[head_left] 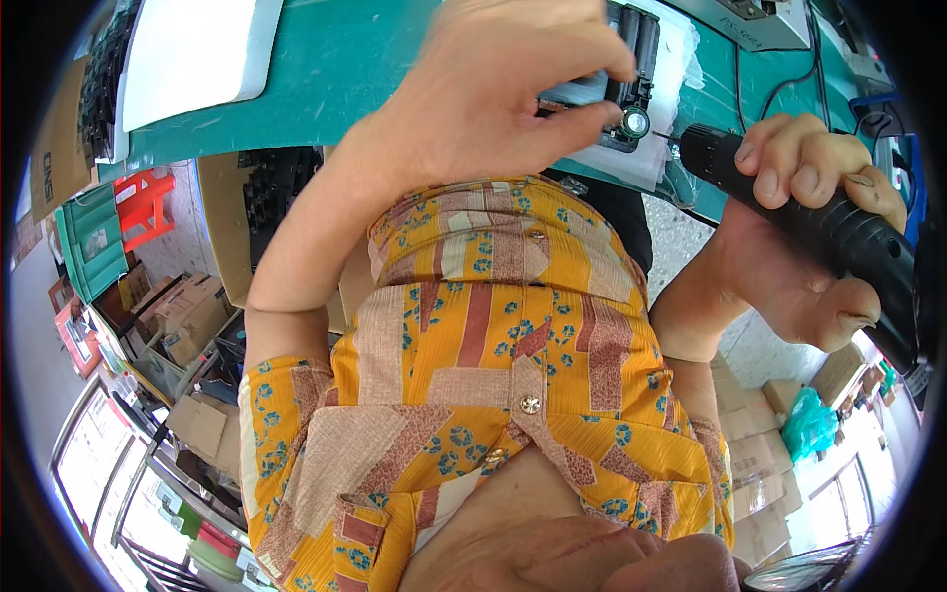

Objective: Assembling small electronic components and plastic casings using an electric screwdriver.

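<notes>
My right hand (799, 217) is wrapped round a black electric screwdriver (715, 163) at the right. Its thin bit points left, toward the corner of a black plastic assembly (643, 49) on the bench. At that corner sits a small round piece (634, 122) with a pale, shiny face. My left hand (523, 89) is bent over the assembly, thumb and forefinger curled at its near side, with the thumb beside the round piece. The upper part of this hand is smeared by motion, and it hides much of the assembly.
A white sheet (663, 158) lies under the assembly on the green bench (345, 79). White foam board (202, 59) lies at the far left. A grey box-shaped device (760, 25) with black cables stands at the back right. Cardboard boxes (192, 311) are stacked below left.
</notes>
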A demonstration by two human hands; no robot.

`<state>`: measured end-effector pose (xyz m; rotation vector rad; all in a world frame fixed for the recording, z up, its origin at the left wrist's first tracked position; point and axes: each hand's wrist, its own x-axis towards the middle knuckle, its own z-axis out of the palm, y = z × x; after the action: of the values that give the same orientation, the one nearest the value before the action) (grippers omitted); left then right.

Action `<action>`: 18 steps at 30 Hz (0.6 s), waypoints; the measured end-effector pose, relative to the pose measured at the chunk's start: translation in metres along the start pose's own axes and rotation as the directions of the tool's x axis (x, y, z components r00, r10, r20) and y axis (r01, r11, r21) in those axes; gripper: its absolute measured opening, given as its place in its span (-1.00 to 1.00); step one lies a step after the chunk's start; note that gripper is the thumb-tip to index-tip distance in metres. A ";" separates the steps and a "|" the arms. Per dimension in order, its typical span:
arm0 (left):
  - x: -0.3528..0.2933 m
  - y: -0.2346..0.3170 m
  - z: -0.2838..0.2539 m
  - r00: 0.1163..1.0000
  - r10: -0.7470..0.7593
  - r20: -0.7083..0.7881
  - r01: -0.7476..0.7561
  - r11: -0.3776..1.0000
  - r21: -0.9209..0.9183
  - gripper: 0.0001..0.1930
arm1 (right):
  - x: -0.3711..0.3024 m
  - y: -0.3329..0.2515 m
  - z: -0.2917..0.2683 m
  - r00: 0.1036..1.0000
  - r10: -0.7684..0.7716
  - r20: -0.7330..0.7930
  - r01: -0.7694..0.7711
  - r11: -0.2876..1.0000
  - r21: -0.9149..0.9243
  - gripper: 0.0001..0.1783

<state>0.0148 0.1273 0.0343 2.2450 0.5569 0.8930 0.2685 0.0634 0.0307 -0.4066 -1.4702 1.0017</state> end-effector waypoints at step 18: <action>-0.034 -0.013 0.068 0.903 -0.008 -0.430 0.103 0.975 0.197 -0.80 | 0.000 0.000 0.003 1.000 -0.009 0.024 0.009 1.000 -0.003 -0.24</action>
<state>0.0393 0.0881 -0.0277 2.2101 0.9533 1.3667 0.2654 0.0621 0.0314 -0.3913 -1.4938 1.0000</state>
